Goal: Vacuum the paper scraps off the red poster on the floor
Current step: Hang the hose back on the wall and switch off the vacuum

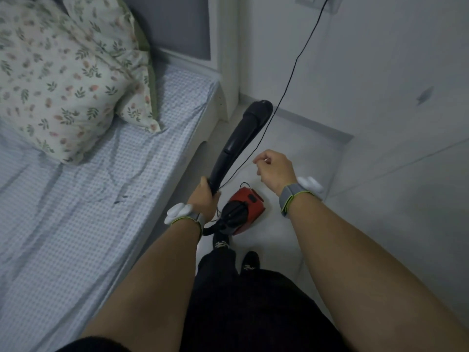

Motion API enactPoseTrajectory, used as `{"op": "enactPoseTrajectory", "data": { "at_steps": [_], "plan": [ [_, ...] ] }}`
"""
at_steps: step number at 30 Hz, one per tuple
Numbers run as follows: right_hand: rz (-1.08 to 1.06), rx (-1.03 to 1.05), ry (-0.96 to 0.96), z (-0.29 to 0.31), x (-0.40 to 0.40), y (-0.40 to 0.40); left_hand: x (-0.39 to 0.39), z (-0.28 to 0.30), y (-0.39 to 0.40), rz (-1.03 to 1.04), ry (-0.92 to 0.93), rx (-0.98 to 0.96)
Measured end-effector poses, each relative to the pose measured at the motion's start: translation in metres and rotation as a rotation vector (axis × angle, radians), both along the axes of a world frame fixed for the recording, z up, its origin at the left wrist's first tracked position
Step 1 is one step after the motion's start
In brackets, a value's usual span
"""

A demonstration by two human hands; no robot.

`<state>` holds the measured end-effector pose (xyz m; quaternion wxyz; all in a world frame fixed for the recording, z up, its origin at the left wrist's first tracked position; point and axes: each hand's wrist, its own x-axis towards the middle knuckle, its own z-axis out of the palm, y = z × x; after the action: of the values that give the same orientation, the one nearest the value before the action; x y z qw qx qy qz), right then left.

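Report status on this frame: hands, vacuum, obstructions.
Left hand grips black vacuum wand; right hand pinches thin black power cord. Red canister vacuum on floor. No red poster in view.

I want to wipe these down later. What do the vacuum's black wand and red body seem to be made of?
The black wand looks like smooth, semi-gloss hard plastic: soft highlights run along its curved length. The red body on the floor also looks like moulded plastic, with an even colour and rounded corners, though dim light leaves its finish uncertain.

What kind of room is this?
Most likely a bedroom: a bed with a checked sheet, a floral pillow on it, and a small red vacuum cleaner on the floor beside it.
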<state>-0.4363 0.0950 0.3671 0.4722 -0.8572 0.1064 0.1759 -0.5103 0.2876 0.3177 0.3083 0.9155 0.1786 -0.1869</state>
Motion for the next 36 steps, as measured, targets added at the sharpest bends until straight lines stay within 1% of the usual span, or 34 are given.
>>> {"op": "enactPoseTrajectory", "data": {
  "at_steps": [6, 10, 15, 19, 23, 26, 32, 36],
  "plan": [
    [-0.089, -0.020, 0.041, -0.009, 0.022, -0.029, 0.049, -0.008, -0.025, -0.079, 0.011, -0.032],
    [-0.114, -0.051, 0.070, -0.015, 0.037, -0.042, 0.081, -0.006, -0.035, -0.090, -0.013, -0.039],
    [-0.177, -0.128, 0.107, -0.024, 0.087, -0.056, 0.154, -0.012, -0.043, -0.162, -0.036, -0.079],
    [-0.184, -0.205, 0.117, -0.021, 0.124, -0.061, 0.205, -0.009, -0.048, -0.189, -0.064, -0.106],
    [-0.219, -0.222, 0.119, -0.015, 0.149, -0.067, 0.240, -0.003, -0.051, -0.212, -0.070, -0.091],
    [-0.284, -0.203, 0.110, -0.012, 0.168, -0.072, 0.269, 0.002, -0.057, -0.240, -0.088, -0.108],
    [-0.296, -0.242, 0.111, -0.012, 0.189, -0.080, 0.300, 0.000, -0.062, -0.221, -0.127, -0.068],
    [-0.288, -0.237, 0.125, -0.013, 0.207, -0.087, 0.314, 0.003, -0.066, -0.242, -0.100, -0.064]
  ]
}}
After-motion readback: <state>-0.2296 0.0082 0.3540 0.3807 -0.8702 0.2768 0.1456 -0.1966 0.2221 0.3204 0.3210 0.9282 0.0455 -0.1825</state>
